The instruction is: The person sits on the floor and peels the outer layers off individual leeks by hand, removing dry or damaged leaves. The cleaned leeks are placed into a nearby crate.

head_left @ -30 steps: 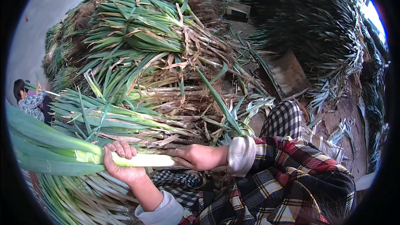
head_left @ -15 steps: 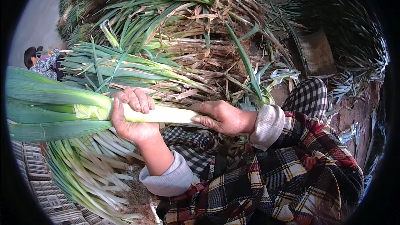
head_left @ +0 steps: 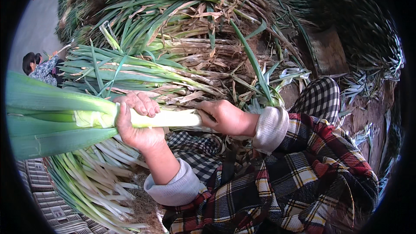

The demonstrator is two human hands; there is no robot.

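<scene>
A large green onion (head_left: 177, 119) lies sideways across the front of me, its pale stem to the right and its broad green leaves spreading to the left rim. My left hand (head_left: 139, 135) is closed round the stem just below where the leaves part. At the stem's right end, my right hand (head_left: 229, 118) grips it with thumb and bent fingers; that end is hidden in the hand. Below my left hand lies a heap of stripped green onions (head_left: 104, 171) with white stems and roots. Untrimmed green onions (head_left: 147, 71) with dry brown leaves lie just beyond my hands.
A tall pile of untrimmed green onions (head_left: 173, 13) stands at the back. At lower left is a woven basket-like surface (head_left: 54, 203). Another person (head_left: 41, 69) works at far left. A brown board (head_left: 329, 52) and leaf scraps (head_left: 359, 78) lie at right.
My right hand has shifted slightly left and its fingers have curled in more round the stem's end. My left hand keeps its hold; the leaves have swung a little nearer.
</scene>
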